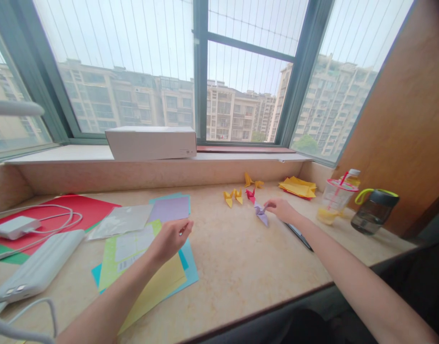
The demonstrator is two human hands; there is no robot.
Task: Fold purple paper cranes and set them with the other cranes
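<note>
My right hand (pixel 279 208) reaches out to a purple folded paper crane (pixel 261 216), its fingers pinched on the crane's upper edge. Close behind that crane lies a red paper crane (pixel 251 195). Two yellow paper cranes (pixel 228 198) stand left of the red one, and two orange-yellow folded pieces (pixel 248 179) sit farther back. My left hand (pixel 173 238) is curled above the coloured paper sheets, beside a purple sheet (pixel 171 209); whether its fingers hold anything is hidden.
A black pen-like object (pixel 298 237) lies under my right forearm. To the right are yellow papers (pixel 298 187), a drink cup (pixel 337 199) and a dark bottle (pixel 375 212). A white lamp base (pixel 43 267) and charger (pixel 16 227) lie left. A white box (pixel 151 145) rests on the windowsill.
</note>
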